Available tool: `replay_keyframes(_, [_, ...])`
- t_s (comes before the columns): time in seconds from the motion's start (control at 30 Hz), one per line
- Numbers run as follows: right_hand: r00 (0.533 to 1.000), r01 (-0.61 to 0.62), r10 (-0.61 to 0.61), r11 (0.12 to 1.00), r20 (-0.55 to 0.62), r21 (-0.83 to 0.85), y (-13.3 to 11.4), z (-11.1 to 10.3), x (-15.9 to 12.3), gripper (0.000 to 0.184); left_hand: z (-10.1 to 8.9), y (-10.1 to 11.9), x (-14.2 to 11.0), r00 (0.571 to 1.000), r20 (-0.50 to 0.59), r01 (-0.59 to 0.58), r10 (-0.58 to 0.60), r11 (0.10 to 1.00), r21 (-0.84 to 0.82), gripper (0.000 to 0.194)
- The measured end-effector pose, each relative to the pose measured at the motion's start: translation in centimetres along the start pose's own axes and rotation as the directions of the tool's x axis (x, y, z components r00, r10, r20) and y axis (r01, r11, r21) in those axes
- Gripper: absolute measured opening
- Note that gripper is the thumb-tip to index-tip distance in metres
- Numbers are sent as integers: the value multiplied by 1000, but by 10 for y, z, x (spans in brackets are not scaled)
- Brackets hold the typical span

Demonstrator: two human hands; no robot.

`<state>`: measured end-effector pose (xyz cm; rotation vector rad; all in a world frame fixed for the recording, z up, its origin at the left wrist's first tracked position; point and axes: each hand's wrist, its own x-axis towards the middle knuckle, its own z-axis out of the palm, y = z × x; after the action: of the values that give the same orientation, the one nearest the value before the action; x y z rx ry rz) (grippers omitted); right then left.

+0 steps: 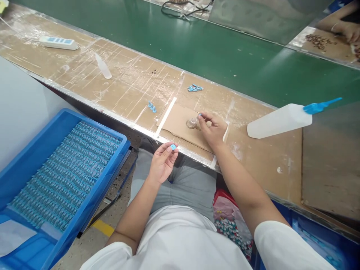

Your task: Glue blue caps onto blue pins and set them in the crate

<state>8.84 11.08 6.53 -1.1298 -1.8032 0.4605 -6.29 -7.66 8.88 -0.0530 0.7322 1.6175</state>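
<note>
My left hand (163, 161) pinches a small round blue piece with holes (173, 147) between thumb and fingers, just off the table's front edge. Over the cardboard sheet (177, 119), the fingertips of my right hand (213, 129) are closed on a tiny blue part (199, 115), mostly hidden by the fingers. Beside those fingertips is a small clear round container (191, 123) on the cardboard. To the left, several blue pieces (152, 107) stand in a short row. A little pile of slim blue parts (195, 88) lies farther back.
A large white bottle with a blue nozzle (281, 120) stands at right. Farther left are a small squeeze bottle (103, 67) and a white power strip (58, 42). A blue tray (123, 139) holds rows of blue parts. Behind runs a green belt (135, 30); a co-worker's hand (348, 32) is far right.
</note>
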Motion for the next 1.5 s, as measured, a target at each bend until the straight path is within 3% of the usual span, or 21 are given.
replay_keyframes(0.47, [996, 77, -75, 996, 40, -47, -2, -1, -2, 21, 1, -1, 1, 999, 51, 7, -7, 1000, 0, 17])
replay_keyframes(0.77, [995, 79, -78, 997, 54, -17, -2, 0, 0, 19, 2, 0, 0, 1000, 1, 17, -17, 1000, -2, 18])
replay_keyframes(1.03, [999, -9, 13, 996, -49, 83, -6, 2, -3, 23, 1, 1, 2, 1000, 5, 3, -3, 1000, -9, 22])
replay_keyframes(1.17, [995, -88, 91, 992, -28, 96, -11, 1, -2, 25, 4, 0, 4, 1000, -2, -12, 12, 1000, -11, 21])
replay_keyframes(1.33, [980, -200, 199, 963, 29, 178, -33, -11, -2, 29, 15, -3, 8, 999, -39, -25, 24, 999, -20, 17])
replay_keyframes(1.5, [980, -196, 189, 917, 57, 348, -85, -31, -23, 32, 27, -7, 2, 999, -19, -37, 36, 999, -9, 17])
